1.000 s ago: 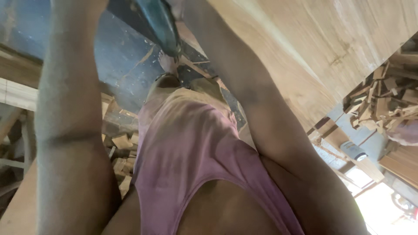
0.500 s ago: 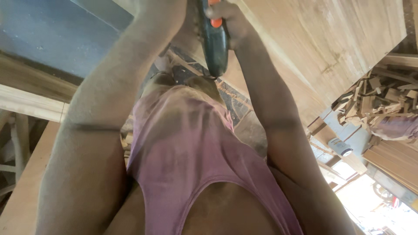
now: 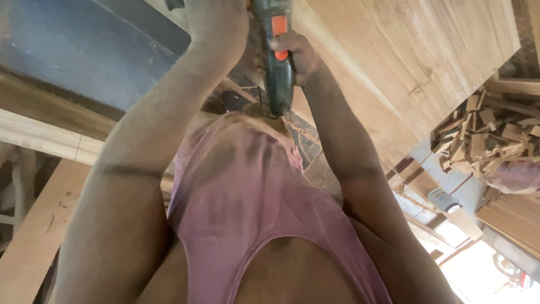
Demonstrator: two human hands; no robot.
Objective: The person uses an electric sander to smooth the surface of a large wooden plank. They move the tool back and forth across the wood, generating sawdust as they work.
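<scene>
Both hands grip a dark green power tool [image 3: 278, 62] — right hand [image 3: 295, 53] wrapped round its handle, left hand [image 3: 216, 22] clasping its front — beside the wooden panel [image 3: 405, 62].

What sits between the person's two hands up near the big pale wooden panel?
The dark green power tool with an orange switch sits between them in the head view: the right hand grips its body, and the left hand is by its front end.

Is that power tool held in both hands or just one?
Both. The right hand wraps the power tool by its orange switch; the left hand grips its front end.
</scene>
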